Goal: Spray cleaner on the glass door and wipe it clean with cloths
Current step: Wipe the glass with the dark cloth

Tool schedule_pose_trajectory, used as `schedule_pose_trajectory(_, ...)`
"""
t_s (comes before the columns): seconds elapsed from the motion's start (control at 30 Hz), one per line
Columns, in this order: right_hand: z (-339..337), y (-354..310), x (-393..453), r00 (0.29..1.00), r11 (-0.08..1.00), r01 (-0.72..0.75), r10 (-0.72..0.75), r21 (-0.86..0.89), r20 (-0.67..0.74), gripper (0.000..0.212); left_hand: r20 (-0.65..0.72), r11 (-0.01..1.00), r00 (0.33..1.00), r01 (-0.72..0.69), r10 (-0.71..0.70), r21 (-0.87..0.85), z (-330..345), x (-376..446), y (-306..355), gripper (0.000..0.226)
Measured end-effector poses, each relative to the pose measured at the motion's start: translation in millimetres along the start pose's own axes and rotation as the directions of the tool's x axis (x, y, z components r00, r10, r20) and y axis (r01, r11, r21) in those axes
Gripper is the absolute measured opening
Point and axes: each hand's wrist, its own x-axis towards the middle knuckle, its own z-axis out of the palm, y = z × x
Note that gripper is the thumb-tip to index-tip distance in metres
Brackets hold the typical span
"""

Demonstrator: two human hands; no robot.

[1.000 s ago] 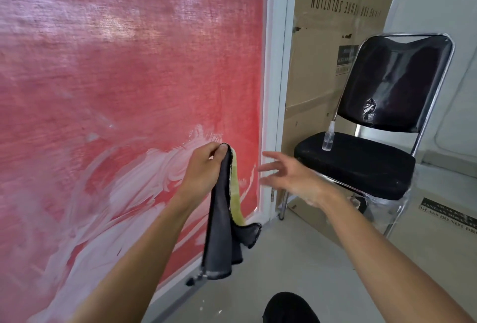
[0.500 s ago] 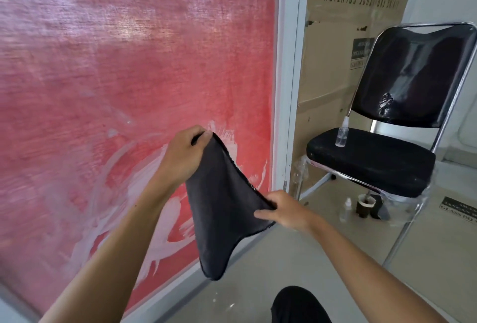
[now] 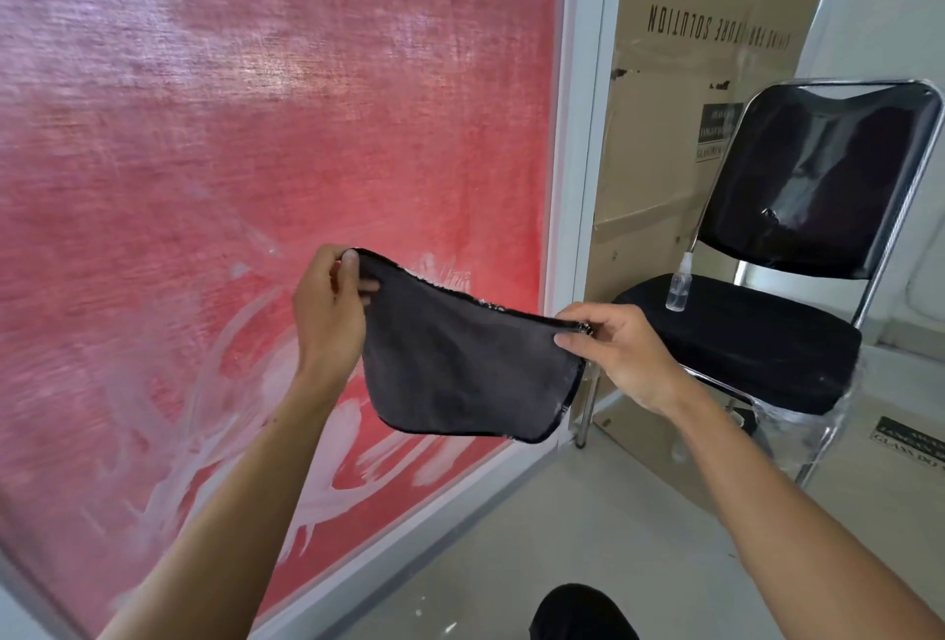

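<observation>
I see L hand & R hand each pinching 1 top corner of dark cloth, spread before smeared glass door.

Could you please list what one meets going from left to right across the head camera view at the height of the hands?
glass door → left hand → dark cloth → right hand → spray bottle → black chair

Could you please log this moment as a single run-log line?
left hand: pinches dark cloth | right hand: pinches it too | glass door: white smears | spray bottle: upright on chair
</observation>
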Motion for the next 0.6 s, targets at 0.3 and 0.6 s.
schedule_pose_trajectory(0.3,37.7,-56.0,25.0,0.969,0.971,0.240,-0.238,-0.025,0.059,0.017,0.438,0.893,0.873,0.358,-0.216,-0.273,47.5,-36.5,39.4,0.044)
schedule_pose_trajectory(0.6,38.7,-73.8,37.4,0.993,0.928,0.103,-0.073,-0.359,0.096,0.037,0.671,0.801,0.713,0.516,-0.206,-0.303,56.3,-39.1,42.6,0.015)
